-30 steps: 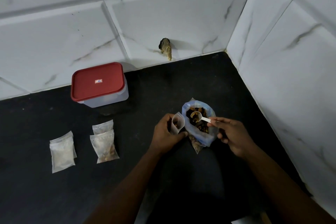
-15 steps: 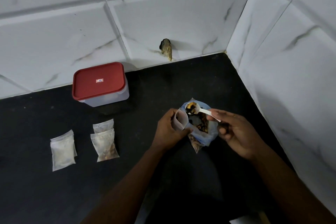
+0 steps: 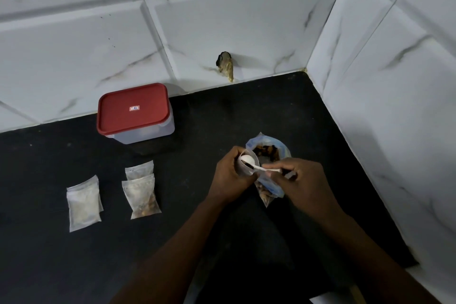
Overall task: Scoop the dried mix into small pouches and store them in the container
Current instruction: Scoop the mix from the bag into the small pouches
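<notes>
While the black counter fills the view, a box with its red lid on sits far left by the wall. The bag of mix stands open on the right. Three filled pouches lie near left. The left hand curls round an open pouch beside the bag. The right hand pinches a white scoop, tipped into that pouch.

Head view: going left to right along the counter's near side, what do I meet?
Pale-filled pouch → two overlapping pouches with brown mix → left hand holding an open pouch → right hand holding the scoop.
</notes>
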The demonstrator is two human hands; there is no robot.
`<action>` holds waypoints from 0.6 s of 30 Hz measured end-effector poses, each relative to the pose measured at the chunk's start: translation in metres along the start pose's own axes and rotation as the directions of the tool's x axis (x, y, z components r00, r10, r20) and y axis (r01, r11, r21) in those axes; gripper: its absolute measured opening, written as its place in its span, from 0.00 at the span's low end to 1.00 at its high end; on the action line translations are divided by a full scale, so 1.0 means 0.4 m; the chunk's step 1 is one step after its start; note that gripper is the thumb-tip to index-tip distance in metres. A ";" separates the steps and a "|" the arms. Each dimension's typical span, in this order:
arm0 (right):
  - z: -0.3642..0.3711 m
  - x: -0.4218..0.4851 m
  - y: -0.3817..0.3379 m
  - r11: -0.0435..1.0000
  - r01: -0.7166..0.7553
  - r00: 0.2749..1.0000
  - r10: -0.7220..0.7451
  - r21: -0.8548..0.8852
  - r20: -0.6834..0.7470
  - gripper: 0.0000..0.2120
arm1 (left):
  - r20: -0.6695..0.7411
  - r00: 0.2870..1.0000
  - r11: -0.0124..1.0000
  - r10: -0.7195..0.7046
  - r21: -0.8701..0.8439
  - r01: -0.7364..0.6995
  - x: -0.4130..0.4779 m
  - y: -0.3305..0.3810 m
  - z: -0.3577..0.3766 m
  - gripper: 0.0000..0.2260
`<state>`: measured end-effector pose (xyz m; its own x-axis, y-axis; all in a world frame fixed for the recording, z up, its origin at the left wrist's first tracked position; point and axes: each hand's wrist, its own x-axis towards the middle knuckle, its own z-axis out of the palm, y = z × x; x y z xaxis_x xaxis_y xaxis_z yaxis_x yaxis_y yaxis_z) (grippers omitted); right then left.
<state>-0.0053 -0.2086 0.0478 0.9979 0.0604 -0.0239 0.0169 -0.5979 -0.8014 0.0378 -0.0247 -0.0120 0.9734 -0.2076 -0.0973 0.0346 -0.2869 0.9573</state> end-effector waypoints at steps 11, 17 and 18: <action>0.054 -0.032 0.055 0.972 0.215 0.944 -0.231 -0.089 -0.235 0.10 | -0.011 1.000 1.000 -0.010 0.008 0.010 0.000 -0.040 0.002 0.17; 0.025 -0.028 0.020 0.881 -0.163 0.940 0.276 0.445 -0.201 0.10 | 0.030 0.999 0.999 -0.023 0.031 0.022 0.000 -0.031 -0.002 0.20; 0.022 -0.022 0.022 0.829 -0.213 0.916 0.354 0.518 -0.190 0.09 | 0.029 0.999 0.999 -0.027 0.040 0.026 -0.001 -0.032 -0.004 0.19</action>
<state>-0.0144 -0.2073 0.0355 0.9320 -0.3075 -0.1920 -0.2307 -0.0944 -0.9684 0.0374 -0.0196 -0.0237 0.9652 -0.2264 -0.1312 0.0508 -0.3298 0.9427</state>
